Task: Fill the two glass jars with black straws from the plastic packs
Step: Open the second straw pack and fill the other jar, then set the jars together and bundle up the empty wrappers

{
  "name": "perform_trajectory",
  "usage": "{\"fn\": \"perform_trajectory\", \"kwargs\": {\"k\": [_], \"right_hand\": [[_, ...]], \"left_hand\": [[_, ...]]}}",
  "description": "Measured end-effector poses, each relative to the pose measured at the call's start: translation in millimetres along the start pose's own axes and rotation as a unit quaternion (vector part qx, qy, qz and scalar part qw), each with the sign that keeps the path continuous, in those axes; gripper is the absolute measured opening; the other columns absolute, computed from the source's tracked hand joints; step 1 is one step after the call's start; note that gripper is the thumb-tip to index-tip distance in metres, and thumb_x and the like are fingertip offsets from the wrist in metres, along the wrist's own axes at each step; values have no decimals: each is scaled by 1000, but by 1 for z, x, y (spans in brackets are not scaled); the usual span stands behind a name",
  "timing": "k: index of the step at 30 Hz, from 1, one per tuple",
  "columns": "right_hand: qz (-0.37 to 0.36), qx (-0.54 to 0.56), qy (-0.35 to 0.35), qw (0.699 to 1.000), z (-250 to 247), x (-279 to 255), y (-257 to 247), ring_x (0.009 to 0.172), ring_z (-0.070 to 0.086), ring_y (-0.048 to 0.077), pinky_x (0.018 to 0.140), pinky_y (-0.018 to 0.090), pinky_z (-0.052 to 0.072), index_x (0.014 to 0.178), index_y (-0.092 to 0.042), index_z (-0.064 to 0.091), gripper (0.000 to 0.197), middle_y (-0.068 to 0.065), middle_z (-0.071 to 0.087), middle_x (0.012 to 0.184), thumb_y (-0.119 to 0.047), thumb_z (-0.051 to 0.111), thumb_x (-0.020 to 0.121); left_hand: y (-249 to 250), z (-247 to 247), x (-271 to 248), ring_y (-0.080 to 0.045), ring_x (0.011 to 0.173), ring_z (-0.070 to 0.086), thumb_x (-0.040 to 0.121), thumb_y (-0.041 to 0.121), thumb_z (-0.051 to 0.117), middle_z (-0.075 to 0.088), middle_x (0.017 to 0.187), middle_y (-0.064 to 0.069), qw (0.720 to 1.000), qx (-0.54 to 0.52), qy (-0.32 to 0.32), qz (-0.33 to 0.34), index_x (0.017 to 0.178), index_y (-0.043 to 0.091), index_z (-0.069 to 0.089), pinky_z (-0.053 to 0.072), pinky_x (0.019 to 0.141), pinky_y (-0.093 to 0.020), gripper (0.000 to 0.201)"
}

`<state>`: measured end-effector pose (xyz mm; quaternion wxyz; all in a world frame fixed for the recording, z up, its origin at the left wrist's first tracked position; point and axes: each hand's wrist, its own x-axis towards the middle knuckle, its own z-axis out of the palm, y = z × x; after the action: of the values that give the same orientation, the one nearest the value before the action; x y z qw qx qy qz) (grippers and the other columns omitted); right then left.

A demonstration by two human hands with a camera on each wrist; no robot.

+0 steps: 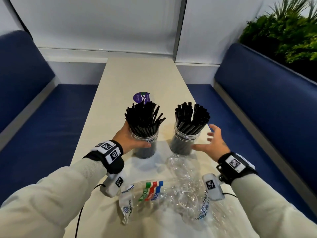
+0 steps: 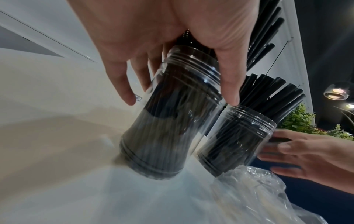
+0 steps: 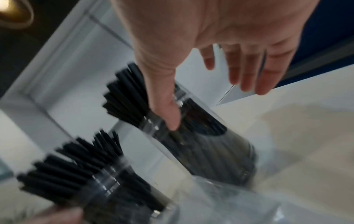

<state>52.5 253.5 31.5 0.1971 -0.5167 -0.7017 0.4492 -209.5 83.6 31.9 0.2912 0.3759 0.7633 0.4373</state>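
Two clear jars stand side by side on the cream table [image 1: 137, 74], both packed with black straws that fan out above the rims. My left hand [image 1: 135, 140] grips the left jar [image 1: 145, 148] just under its threaded neck, thumb [image 2: 228, 87] in front and fingers [image 2: 122, 84] behind. To the right of the right jar [image 1: 183, 145], my right hand [image 1: 211, 141] is spread with straight fingers; its thumb [image 3: 170, 115] lies by the jar's neck, and contact is unclear through blur. Crumpled clear plastic packs [image 1: 185, 189] with no straws visible inside lie on the near table.
A round purple sticker [image 1: 139, 98] is on the table behind the left jar. Blue padded benches [image 1: 51, 117] [image 1: 257, 109] flank the narrow table, with a white wall at its far end. Green plants [image 1: 283, 35] rise behind the right bench.
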Motion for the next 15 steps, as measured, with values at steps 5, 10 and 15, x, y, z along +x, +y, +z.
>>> {"fn": "perform_trajectory", "kwargs": {"k": [5, 10, 15], "right_hand": [[-94, 96, -44, 990, 30, 27, -2, 127, 52, 12, 105, 34, 43, 143, -24, 35, 105, -15, 57, 127, -9, 94, 58], [-115, 86, -84, 986, 55, 32, -12, 111, 58, -5, 95, 22, 47, 130, -38, 43, 97, -20, 64, 115, -22, 96, 51], [-115, 73, -84, 987, 72, 40, -26, 105, 57, -6, 93, 24, 48, 128, -36, 41, 95, -21, 61, 113, -27, 96, 51]], "left_hand": [[2, 6, 1, -11, 109, 53, 57, 18, 93, 57, 116, 11, 1000, -2, 30, 4, 136, 20, 44, 38, 91, -22, 93], [-3, 0, 7, -14, 107, 58, 54, 20, 95, 62, 109, 11, 998, -13, 64, -8, 121, 27, 52, 41, 91, -25, 80], [-1, -9, 13, -14, 107, 56, 55, 19, 94, 60, 110, 9, 996, -19, 78, -25, 127, 22, 50, 40, 92, -26, 85]]}}
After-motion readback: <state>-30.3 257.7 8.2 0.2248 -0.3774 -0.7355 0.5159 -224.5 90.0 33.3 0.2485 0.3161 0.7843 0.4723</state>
